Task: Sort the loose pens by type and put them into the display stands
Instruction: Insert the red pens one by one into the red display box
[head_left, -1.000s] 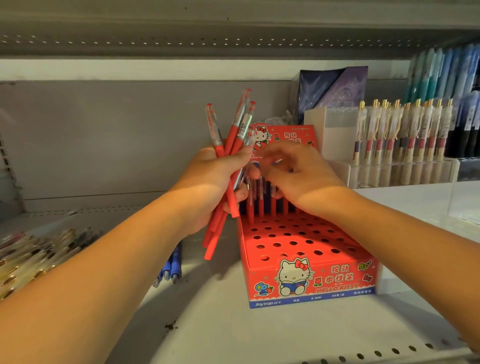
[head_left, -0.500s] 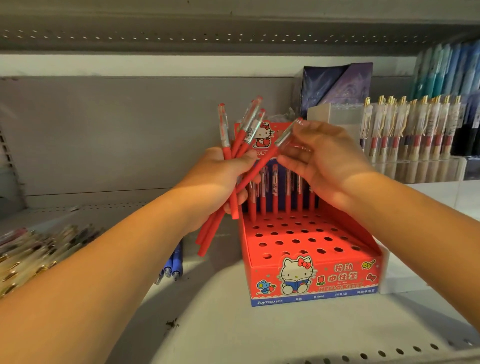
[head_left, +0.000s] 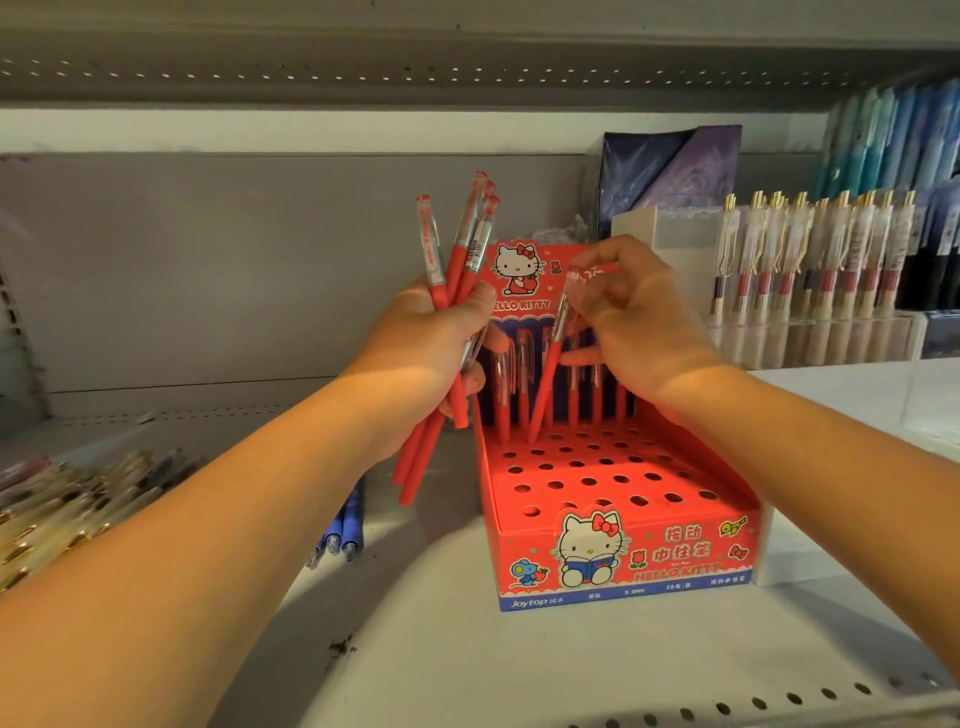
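Pinching the clear cap end of one slim red plastic pen (head_left: 548, 374) between the curled fingertips of the right hand (head_left: 639, 322) — long axis leaning, tip pointing down and leftward at the rear holes of the red cardboard cartoon-cat display stand (head_left: 685, 551), perhaps already entering one. Likely needing straightening upright before pushing down. Gripping the fanned bundle of matching red pens (head_left: 467, 234) in the closed left hand (head_left: 431, 338) — waiting just left of the stand.

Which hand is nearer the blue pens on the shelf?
Left. The left hand, gripping red pens, is above-right of the blue pens; the right hand, pinching a red pen, is farther right over the display stand.
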